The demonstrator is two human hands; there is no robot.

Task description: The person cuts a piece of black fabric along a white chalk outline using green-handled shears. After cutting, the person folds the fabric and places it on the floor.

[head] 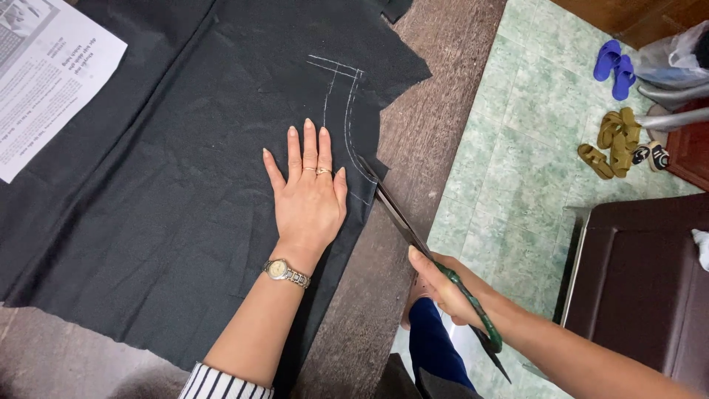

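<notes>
A large piece of black fabric (170, 170) lies spread on a dark wooden table (436, 96), with white chalk lines (346, 111) drawn near its right edge. My left hand (310, 193) presses flat on the fabric just left of the chalk curve, fingers apart, with rings and a wristwatch. My right hand (443, 288) grips green-handled scissors (421, 247); their blades reach into the fabric's right edge at the lower end of the chalk line.
A printed paper sheet (48, 74) lies on the fabric at the upper left. Right of the table is green tiled floor (517, 148) with blue slippers (614, 66), olive sandals (613, 140) and a dark brown cabinet (642, 281).
</notes>
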